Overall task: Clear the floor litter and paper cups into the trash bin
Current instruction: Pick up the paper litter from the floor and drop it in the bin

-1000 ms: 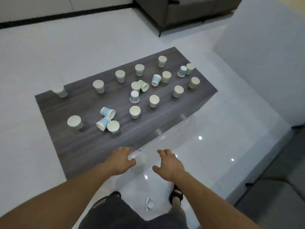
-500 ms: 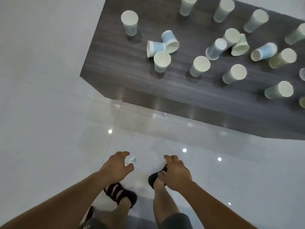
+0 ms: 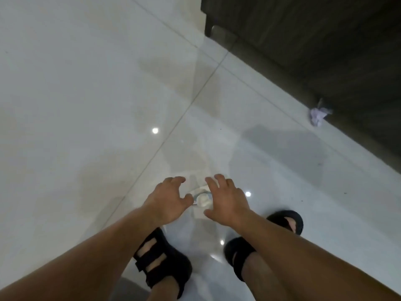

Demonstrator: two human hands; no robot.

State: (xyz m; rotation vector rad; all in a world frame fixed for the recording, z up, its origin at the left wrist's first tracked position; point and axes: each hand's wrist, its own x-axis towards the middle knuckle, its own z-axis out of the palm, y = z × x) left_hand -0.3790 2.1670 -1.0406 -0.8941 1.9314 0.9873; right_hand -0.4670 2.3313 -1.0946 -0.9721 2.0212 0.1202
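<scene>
Both hands hang over the floor in the lower middle of the frame with fingers spread and loosely bent, neither closed around anything. The left hand [image 3: 168,202] sits left of centre, its thumb pointing toward the right hand [image 3: 225,200], whose fingers fan out toward the top of the frame. In the narrow gap between them lies a flattened paper cup [image 3: 202,200], white with a bluish rim, on the tiles. The left thumb tip ends just beside the cup's left edge and the right palm covers its right side. Motion blur makes it hard to tell whether either hand actually touches it.

Below the hands, two feet in black sandals stand on the glossy pale floor [image 3: 86,105], the left sandal [image 3: 161,265] at lower centre and the right sandal [image 3: 238,253] to its right. Toward the right edge of the frame, well apart from the hands, a crumpled scrap of paper [image 3: 319,116] lies against the base of a dark wood-grain table [image 3: 303,51] filling the upper right corner.
</scene>
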